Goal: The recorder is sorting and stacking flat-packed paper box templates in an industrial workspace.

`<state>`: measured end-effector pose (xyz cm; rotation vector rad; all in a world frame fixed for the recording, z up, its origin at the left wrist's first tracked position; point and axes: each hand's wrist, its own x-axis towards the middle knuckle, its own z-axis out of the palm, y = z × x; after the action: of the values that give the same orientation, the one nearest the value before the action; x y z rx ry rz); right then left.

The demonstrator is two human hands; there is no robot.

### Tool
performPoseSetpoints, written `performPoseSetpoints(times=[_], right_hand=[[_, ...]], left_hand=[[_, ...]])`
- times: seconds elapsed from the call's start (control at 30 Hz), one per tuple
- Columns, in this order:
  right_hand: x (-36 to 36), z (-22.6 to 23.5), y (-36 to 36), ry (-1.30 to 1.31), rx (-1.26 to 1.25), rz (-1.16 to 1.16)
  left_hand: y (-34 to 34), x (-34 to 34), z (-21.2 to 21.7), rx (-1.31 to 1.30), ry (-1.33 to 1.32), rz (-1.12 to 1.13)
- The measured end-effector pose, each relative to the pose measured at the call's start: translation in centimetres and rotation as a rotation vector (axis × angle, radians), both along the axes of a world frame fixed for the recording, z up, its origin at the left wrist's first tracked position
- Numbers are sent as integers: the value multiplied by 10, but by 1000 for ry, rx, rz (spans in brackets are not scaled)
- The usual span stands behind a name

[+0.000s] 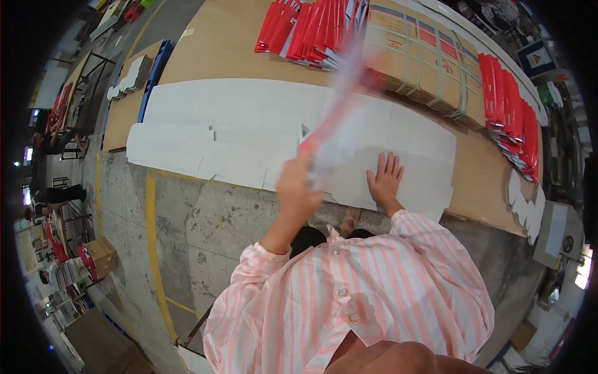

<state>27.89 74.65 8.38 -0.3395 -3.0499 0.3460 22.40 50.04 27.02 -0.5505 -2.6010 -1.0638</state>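
My left hand (299, 190) is closed around one end of a long red-and-white flat packet (336, 115). It is lifted at a slant over the white cardboard sheet (249, 106), and motion smears it so that its details are lost. My right hand (386, 179) lies flat on the same sheet, fingers spread, with nothing in it. Beyond the held packet, a pile of red-and-white flat packets (305, 31) fans out on the brown board, partly hidden behind the blur.
A brown carton (423, 56) bound with pale green straps stands at the back. More red packets (511, 115) lie in a row at the right, near a torn white sheet (526, 202). A grey box (560, 234) is beyond the right edge. Concrete floor (218, 224) shows in front.
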Motion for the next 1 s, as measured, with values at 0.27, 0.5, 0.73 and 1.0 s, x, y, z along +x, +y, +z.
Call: performPoseSetpoints(times=[0.27, 0.5, 0.73, 1.0], right_hand=[[5, 10, 21, -12, 77, -47], [7, 5, 25, -31, 75, -56], [12, 5, 33, -46, 124, -46], [38, -39, 69, -53, -67, 98]], left_hand=[[-120, -44, -136, 1515, -689, 484], [-118, -55, -126, 1245, -610, 579], [4, -26, -1, -90, 52, 0], [103, 25, -21, -488, 403, -414]])
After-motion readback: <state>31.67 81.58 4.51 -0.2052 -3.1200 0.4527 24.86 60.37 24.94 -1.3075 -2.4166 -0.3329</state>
